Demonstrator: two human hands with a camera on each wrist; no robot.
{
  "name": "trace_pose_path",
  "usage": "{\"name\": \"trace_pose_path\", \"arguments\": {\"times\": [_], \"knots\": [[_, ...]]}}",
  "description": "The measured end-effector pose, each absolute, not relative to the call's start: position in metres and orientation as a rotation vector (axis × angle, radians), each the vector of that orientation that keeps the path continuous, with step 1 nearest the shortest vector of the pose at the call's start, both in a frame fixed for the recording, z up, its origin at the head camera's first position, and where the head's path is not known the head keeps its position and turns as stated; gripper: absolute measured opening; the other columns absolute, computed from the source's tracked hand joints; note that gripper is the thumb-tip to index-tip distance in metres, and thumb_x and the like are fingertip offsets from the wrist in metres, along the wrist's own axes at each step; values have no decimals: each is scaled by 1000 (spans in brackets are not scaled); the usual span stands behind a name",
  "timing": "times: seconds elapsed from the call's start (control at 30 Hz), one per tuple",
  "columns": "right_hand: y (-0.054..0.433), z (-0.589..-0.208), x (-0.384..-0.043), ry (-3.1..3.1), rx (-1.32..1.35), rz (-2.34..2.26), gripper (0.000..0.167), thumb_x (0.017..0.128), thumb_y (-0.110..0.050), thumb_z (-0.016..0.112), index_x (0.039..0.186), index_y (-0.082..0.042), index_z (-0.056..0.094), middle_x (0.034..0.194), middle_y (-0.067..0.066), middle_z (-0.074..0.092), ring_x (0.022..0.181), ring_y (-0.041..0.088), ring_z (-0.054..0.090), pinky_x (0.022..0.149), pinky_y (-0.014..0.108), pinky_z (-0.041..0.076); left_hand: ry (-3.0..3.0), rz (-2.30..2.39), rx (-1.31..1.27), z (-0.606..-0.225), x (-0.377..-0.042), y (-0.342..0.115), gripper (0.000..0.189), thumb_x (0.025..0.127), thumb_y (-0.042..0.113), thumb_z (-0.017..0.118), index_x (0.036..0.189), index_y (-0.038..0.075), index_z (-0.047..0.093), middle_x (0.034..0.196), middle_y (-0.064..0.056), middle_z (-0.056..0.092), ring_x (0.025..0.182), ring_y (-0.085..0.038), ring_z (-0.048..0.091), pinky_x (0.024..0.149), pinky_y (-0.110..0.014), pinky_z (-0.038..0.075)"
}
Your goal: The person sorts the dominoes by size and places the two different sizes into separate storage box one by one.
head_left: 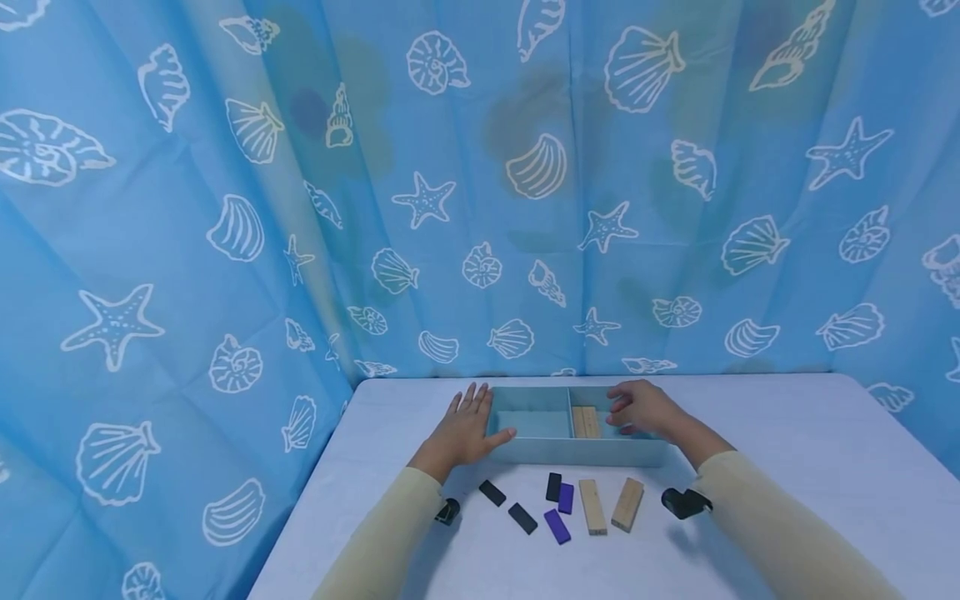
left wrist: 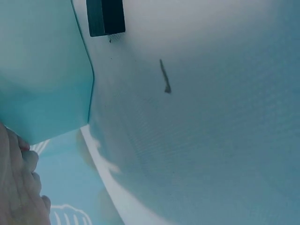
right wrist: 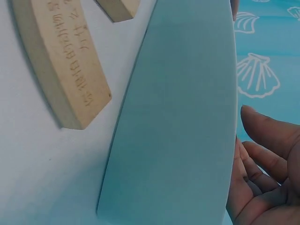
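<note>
A pale blue-green box with a divider stands near the table's back edge. My left hand rests at its left end, fingers straight and spread, thumb over the front rim. Over the right compartment hovers my right hand, its fingers loosely bent. In the right wrist view the thumb stands apart from the fingers, with nothing visible between them; part of that hand is hidden behind the box wall. Wooden blocks lie side by side against the divider in the right compartment.
Before the box lie two wooden blocks, one with engraved writing, several small black blocks and purple blocks. A blue shell-patterned curtain hangs behind the white table.
</note>
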State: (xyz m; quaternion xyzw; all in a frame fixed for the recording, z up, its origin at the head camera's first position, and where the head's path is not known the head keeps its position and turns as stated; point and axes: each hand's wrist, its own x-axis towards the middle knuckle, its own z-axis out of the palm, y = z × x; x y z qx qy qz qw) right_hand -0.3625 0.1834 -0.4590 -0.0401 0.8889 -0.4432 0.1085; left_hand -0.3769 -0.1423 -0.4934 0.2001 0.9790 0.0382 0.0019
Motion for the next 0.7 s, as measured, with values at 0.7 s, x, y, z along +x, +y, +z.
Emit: {"name": "trace_pose_path", "arguments": {"times": [0.7], "knots": [[185,-453,-317,2492,-226,-1519,59,84,-5,74,136,6,48,115,20,59,92,26,66,75,37,57,3079,94,641,-494,-375,-142,93,93,72,31,156,6,14,162,-9,9,147,-25,0,117,-45,3]]}}
